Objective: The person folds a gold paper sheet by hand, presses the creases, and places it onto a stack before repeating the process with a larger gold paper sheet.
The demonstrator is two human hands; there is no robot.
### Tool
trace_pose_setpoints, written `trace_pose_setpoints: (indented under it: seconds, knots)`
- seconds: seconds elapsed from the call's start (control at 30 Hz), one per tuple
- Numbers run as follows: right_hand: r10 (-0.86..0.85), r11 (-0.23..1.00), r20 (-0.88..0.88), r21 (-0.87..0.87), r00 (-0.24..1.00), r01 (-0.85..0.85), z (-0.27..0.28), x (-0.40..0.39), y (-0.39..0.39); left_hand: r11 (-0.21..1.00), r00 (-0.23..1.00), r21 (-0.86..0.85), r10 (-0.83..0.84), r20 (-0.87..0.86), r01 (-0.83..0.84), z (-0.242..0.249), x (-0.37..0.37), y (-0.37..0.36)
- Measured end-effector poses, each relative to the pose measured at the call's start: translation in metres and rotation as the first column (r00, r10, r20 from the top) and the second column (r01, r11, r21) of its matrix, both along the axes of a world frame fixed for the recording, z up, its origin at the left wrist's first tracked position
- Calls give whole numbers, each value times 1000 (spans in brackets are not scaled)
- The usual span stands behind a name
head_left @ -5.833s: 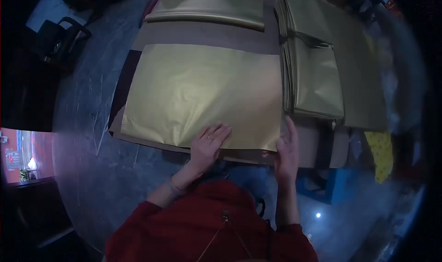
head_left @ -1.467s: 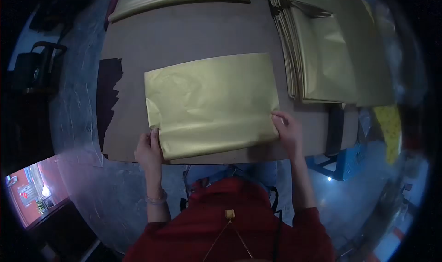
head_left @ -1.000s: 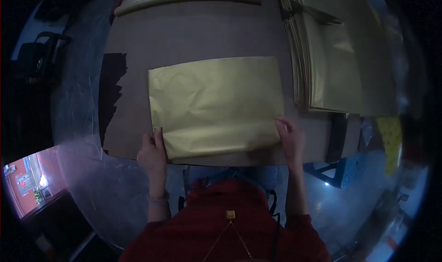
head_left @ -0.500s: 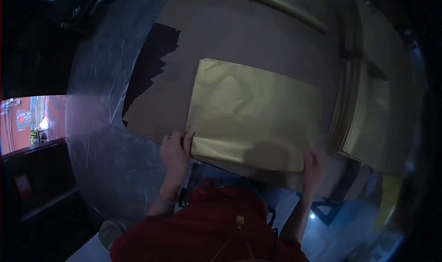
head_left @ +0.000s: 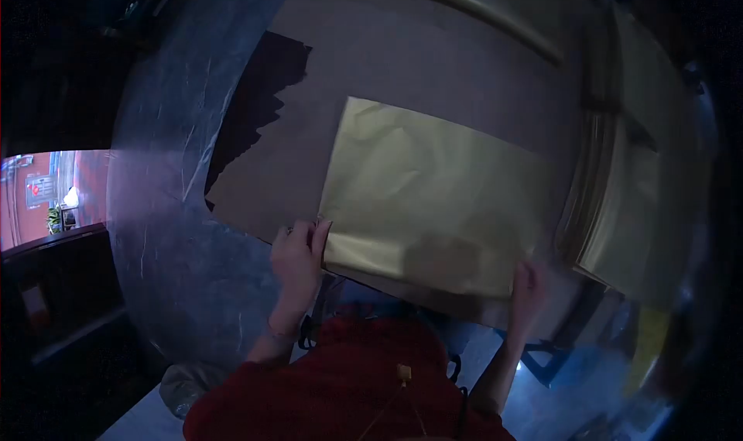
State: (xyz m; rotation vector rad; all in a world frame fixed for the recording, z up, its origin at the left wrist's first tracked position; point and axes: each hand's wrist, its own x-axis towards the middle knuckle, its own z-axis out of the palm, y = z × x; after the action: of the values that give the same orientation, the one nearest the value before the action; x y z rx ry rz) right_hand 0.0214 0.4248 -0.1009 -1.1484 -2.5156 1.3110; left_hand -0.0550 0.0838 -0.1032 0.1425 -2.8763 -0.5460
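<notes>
A sheet of gold paper (head_left: 433,178) lies on the brown table covering (head_left: 433,46) in front of me, with a lighter band along its near edge. At its near left corner, my left hand (head_left: 298,251) pinches the edge between thumb and fingers. My right hand (head_left: 529,286) is closed at the near right corner, its fingers slightly blurred. The paper is flat apart from soft creases near its far left part. A dark shadow falls across its near middle.
A stack of gold sheets (head_left: 627,224) stands at the right side of the table. A long gold roll or folded edge (head_left: 480,15) runs along the far side. The covering is torn at the left, showing a dark patch (head_left: 259,92). Grey floor (head_left: 170,131) lies to the left.
The view has shifted slightly, so the table and paper sit a little differently in it. Both hands stay at the paper's near corners.
</notes>
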Motion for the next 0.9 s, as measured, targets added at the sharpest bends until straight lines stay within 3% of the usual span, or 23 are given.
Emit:
trace_pose_setpoints:
  seconds: [0.17, 0.2, 0.33, 0.43, 0.5, 0.57, 0.63, 0.73, 0.83, 0.9]
  knots:
    - [44, 995, 22, 87, 999, -45, 13, -4, -5, 1000, 1000, 5, 10, 23, -11, 7, -1, 3]
    - [59, 993, 35, 98, 998, -62, 17, -6, -7, 997, 999, -68, -38, 3, 38, 6, -2, 1]
    - [4, 991, 86, 133, 996, -15, 14, -5, -7, 998, 1000, -56, -28, 12, 28, 3, -1, -1]
    - [-43, 998, -21, 38, 999, 44, 5, -1, -5, 990, 1000, -139, -13, 21, 16, 4, -1, 0]
    - [-61, 996, 107, -53, 992, 67, 17, -7, -9, 994, 999, -103, -43, 5, 43, 2, 0, -2]
    - [-61, 998, 91, -18, 994, 63, 14, -7, -12, 983, 1000, -184, -16, 13, 18, -1, -1, -5]
    - [-59, 998, 74, 16, 996, 58, 14, -8, -13, 986, 999, -161, -34, -12, 32, -7, 0, -7]
    - [-92, 993, 60, -70, 994, 96, 14, -9, -13, 988, 1000, -153, -13, -1, 13, -8, 0, -8]
    - [-8, 1000, -3, 18, 1000, 8, 8, -7, -10, 986, 999, -169, 16, 37, -10, -7, 1, -9]
    - [-65, 994, 55, -84, 996, 69, 17, -11, -12, 985, 999, -171, 15, 41, -8, -6, 0, -8]
